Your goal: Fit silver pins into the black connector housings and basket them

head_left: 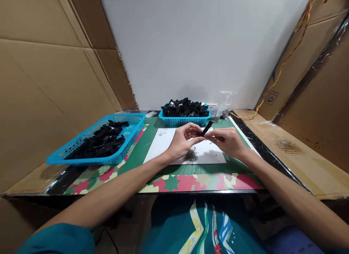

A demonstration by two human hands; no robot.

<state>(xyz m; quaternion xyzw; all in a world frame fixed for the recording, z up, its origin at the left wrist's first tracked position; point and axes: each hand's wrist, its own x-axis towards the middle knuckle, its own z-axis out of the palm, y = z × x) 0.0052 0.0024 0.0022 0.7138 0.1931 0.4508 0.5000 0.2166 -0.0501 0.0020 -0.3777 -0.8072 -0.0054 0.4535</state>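
My left hand [183, 141] pinches a small black plastic part [205, 129] above a white sheet [207, 155], fingers curled round its lower end. My right hand [227, 141] meets it from the right, fingers pinched together on something thin that I cannot make out, touching the same part. A small pile of tiny grey metal pieces [191, 155] lies on the sheet just below my hands.
A blue basket [81, 157] of black parts sits at the left. A second blue basket [184, 120] heaped with black parts stands at the back, a clear plastic bag [222, 108] beside it. Cardboard walls enclose the green mat [152, 132]; a yellow cable [283, 64] hangs at right.
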